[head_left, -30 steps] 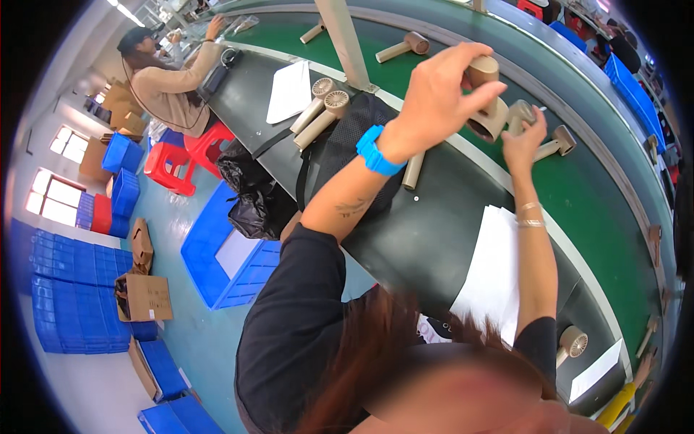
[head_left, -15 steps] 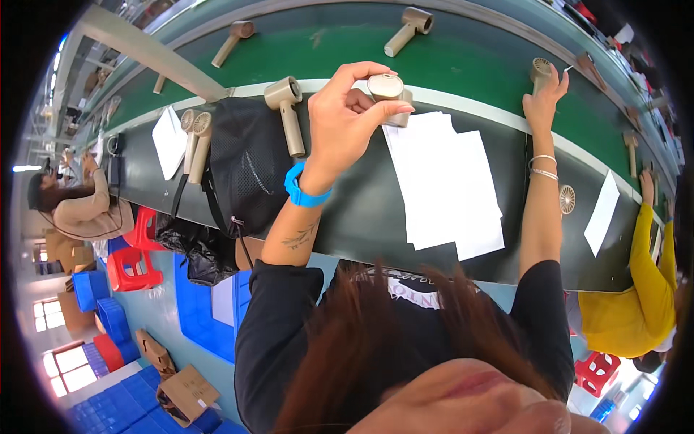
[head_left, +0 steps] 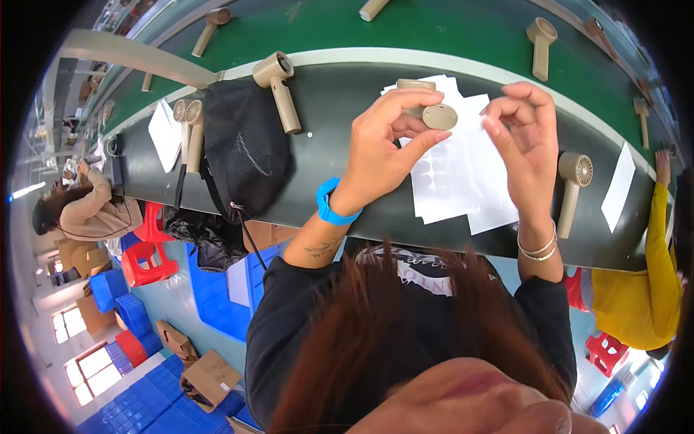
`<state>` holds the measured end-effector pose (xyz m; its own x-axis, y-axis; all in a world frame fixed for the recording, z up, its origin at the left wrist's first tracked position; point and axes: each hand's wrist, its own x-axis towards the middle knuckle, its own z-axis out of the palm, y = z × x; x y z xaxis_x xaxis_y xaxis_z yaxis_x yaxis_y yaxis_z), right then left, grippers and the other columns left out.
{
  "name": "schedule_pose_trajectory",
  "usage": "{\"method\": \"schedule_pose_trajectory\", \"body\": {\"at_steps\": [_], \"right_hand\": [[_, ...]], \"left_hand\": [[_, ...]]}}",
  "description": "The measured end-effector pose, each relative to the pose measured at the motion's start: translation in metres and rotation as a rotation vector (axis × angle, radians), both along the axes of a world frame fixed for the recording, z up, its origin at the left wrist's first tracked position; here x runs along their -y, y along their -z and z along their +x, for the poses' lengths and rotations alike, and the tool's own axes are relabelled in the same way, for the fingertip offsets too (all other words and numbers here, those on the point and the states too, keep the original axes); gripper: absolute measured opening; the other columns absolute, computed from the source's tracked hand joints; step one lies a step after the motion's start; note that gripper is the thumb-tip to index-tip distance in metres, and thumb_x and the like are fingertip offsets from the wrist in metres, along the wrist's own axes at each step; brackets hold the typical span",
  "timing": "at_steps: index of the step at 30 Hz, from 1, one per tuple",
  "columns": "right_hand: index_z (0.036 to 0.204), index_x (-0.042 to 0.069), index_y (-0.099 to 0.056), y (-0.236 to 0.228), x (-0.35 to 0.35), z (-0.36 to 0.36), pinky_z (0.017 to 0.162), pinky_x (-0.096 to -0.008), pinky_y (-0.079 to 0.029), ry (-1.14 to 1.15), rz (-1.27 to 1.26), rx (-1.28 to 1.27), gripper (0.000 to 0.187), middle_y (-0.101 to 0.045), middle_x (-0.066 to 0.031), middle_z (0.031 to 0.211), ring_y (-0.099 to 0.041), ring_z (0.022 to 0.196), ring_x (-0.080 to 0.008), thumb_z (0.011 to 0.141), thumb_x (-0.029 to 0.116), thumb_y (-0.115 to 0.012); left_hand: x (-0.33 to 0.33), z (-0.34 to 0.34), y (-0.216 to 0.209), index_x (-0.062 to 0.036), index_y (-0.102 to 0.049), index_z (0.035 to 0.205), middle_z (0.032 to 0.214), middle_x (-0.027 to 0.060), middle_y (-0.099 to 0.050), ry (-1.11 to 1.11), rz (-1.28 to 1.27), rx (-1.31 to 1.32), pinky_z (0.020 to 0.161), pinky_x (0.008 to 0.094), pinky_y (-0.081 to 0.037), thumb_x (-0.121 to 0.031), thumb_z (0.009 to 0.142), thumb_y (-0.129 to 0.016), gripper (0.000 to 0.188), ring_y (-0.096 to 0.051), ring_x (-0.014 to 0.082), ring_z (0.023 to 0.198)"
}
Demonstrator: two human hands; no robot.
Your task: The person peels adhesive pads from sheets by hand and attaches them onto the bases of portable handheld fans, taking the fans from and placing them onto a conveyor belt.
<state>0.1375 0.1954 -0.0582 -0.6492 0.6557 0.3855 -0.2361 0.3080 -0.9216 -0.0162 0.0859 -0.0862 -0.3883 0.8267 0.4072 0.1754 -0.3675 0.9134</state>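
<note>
Over the white sheets, my left hand point(head_left: 394, 141) grips a beige handheld fan point(head_left: 441, 118), thumb and fingers around it. Its rounded handle end faces me, and the fan head is mostly hidden behind. Just right of it, my right hand point(head_left: 526, 141) is raised above the sheets, fingers loosely curled and apart, with nothing visible in them. The white paper sheets point(head_left: 452, 181) lie overlapping on the dark table, and faint round sticker outlines show on one. Another beige fan point(head_left: 571, 192) lies right of my right hand.
A black mesh bag point(head_left: 246, 152) sits at left, with a beige fan point(head_left: 278, 87) beside it. Several fans, one a beige fan point(head_left: 541, 47), lie on the green conveyor belt point(head_left: 463, 29). A co-worker in a yellow sleeve point(head_left: 654, 224) sits at right; another person point(head_left: 94, 202) sits far left.
My right hand has come off the fan on the belt and back over the sheets near my left hand. My left hand has lowered the held fan a little. The view has shifted.
</note>
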Motion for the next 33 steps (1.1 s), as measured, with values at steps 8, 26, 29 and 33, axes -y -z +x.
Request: {"method": "schedule_pose_trajectory", "body": {"at_steps": [8,26,29,33], "right_hand": [[0.117,0.002,-0.038,0.0,0.029,0.013,0.09,-0.0311,-0.041,0.016,0.103,0.075,0.035,-0.055,-0.0074,0.088,-0.057,0.1,-0.0211,0.087,-0.006,-0.056],[0.109,0.002,-0.039,-0.008,0.032,0.016,0.086,-0.029,-0.048,0.051,-0.04,0.195,0.029,-0.054,-0.0089,0.095,-0.058,0.098,-0.0177,0.087,-0.007,-0.056],[0.108,0.002,-0.04,-0.009,0.031,0.016,0.085,-0.029,-0.048,0.045,-0.028,0.204,0.029,-0.055,-0.0087,0.093,-0.059,0.098,-0.0181,0.086,-0.007,-0.056],[0.108,0.003,-0.04,-0.009,0.03,0.015,0.085,-0.0286,-0.048,0.041,-0.017,0.209,0.029,-0.056,-0.0081,0.09,-0.06,0.098,-0.0185,0.086,-0.008,-0.056]], "left_hand": [[0.015,0.012,0.002,0.004,-0.055,0.116,0.126,0.0165,-0.049,0.179,-0.033,0.123,0.081,0.0318,-0.057,0.011,0.077,-0.066,0.041,-0.062,0.0221,0.099],[0.012,0.015,0.01,0.0043,-0.056,0.116,0.127,0.0182,-0.048,0.282,-0.013,0.163,0.086,0.0396,-0.056,0.002,0.087,-0.059,0.03,-0.055,0.0265,0.112],[0.012,0.017,0.009,0.0044,-0.056,0.116,0.126,0.0183,-0.048,0.273,-0.022,0.17,0.086,0.0395,-0.056,0.002,0.087,-0.058,0.029,-0.055,0.0267,0.112],[0.012,0.018,0.008,0.0034,-0.058,0.114,0.122,0.0161,-0.052,0.234,-0.011,0.19,0.081,0.0312,-0.057,0.004,0.085,-0.061,0.03,-0.062,0.0209,0.098]]}}
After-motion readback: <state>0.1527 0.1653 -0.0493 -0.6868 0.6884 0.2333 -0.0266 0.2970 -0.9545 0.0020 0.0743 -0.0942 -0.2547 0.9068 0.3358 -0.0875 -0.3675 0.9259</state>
